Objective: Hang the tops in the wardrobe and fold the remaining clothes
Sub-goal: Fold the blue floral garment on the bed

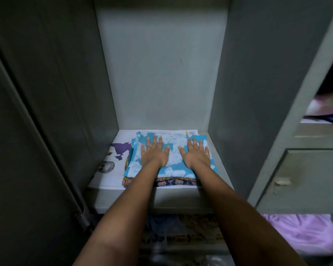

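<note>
- We have both hands flat on the folded blue-and-white cloth (171, 160), which sits on the wardrobe shelf (158, 198) as the top piece of a small stack.
- Our left hand (154, 152) lies on the cloth's left half, fingers straight and slightly spread, pointing toward the back wall; it grips nothing, it only presses down.
- Our right hand (196, 153) mirrors it on the right half, palm down, fingers straight, holding nothing.
- The cloth lies directly under our palms, its long axis running left to right across the shelf, square to our fingers. Both hands are equally near, one to each half.
- Beneath it we see the edge of a dark patterned cloth (173, 182), also folded, its front edge showing just past the blue one's.
- The stack rests on a printed paper liner (112, 162), toward the shelf's middle and right, with bare liner to its left.
- We judge this a smoothing or settling press on a piece already folded and stowed; the likely next move is lifting both hands straight off, so as not to drag the top layer out of square.
- A lilac garment (300, 231) lies loose in the lower right compartment, which suggests folding is not finished.
</note>
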{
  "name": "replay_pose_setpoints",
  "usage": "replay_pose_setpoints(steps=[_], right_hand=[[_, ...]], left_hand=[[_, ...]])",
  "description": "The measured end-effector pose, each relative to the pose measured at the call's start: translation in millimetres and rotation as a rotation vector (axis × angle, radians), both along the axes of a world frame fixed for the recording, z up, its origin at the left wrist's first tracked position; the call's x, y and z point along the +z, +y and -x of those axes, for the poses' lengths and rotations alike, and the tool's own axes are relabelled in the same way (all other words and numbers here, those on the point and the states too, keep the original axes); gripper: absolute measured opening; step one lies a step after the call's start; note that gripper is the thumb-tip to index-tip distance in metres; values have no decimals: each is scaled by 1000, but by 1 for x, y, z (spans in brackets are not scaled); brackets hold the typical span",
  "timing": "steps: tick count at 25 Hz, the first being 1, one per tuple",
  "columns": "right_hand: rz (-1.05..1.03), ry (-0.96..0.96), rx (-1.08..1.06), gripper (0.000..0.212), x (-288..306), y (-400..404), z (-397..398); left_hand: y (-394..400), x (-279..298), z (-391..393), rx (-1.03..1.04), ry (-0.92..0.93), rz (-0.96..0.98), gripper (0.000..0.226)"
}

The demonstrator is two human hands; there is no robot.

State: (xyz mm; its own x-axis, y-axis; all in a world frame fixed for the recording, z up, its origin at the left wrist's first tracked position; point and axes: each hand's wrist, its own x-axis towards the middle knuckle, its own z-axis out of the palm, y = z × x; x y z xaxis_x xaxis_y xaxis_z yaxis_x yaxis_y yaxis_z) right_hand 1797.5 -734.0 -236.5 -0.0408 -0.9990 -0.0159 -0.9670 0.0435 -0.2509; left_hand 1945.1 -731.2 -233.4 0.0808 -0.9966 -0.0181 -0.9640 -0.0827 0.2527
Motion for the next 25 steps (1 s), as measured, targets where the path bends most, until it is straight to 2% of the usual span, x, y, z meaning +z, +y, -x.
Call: replay_pose_setpoints(steps=[3, 5, 7, 11, 14, 17, 21, 25], right_hand=[[-90, -91, -101, 73, 4, 27, 28], [-102, -190, -157, 76, 11, 49, 44], [-47, -315, -155, 75, 23, 77, 52], [49, -541, -42, 65, 53, 163, 68], [69, -699, 23, 63, 62, 229, 89], [55, -820, -13, 68, 65, 297, 113], [44, -825, -86, 75, 83, 372, 144], [147, -873, -161, 80, 109, 434, 187]], left_hand=[[24, 6, -9, 76, 51, -46, 70], [50, 13, -11, 120, 147, -26, 72], [83, 21, -8, 136, 316, 68, 69], [170, 46, 20, 89, 792, 250, 59], [236, 63, 47, -10, 989, 292, 55], [301, 70, 69, -77, 1067, 299, 53], [364, 84, 97, -131, 1064, 264, 51], [401, 112, 134, -256, 1062, 239, 52]])
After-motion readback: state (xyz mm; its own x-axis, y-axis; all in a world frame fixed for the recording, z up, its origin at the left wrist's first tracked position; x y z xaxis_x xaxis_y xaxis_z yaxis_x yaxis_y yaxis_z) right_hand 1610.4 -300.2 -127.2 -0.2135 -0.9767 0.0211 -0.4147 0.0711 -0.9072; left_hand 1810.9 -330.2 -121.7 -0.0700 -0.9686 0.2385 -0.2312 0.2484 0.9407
